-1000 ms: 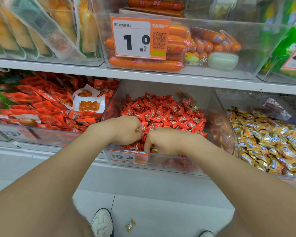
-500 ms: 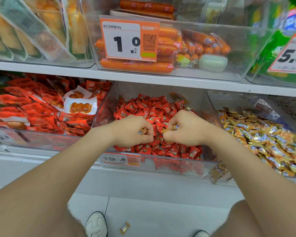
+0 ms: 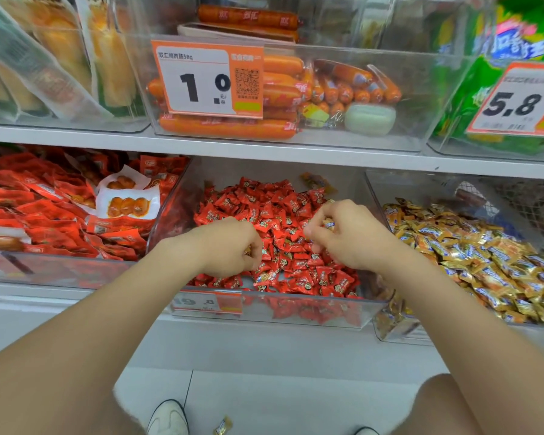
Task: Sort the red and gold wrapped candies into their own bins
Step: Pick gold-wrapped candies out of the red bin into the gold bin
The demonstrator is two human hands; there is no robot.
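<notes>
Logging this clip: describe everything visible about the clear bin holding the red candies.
The clear bin is a transparent, plastic-looking tub on the lower shelf, between red snack packets and the gold candies. It is heaped with red candies; an orange price tag sits on its front wall. Both hands reach into it: the left hand curled round a gold piece, the right hand pinching a gold candy.

A white shelf [image 3: 60, 312] is carrying the red candy bin [image 3: 296, 313] beside the gold candy bin [image 3: 396, 329]; one stray candy [image 3: 223, 426] is lying on the floor [image 3: 280, 400].
</notes>
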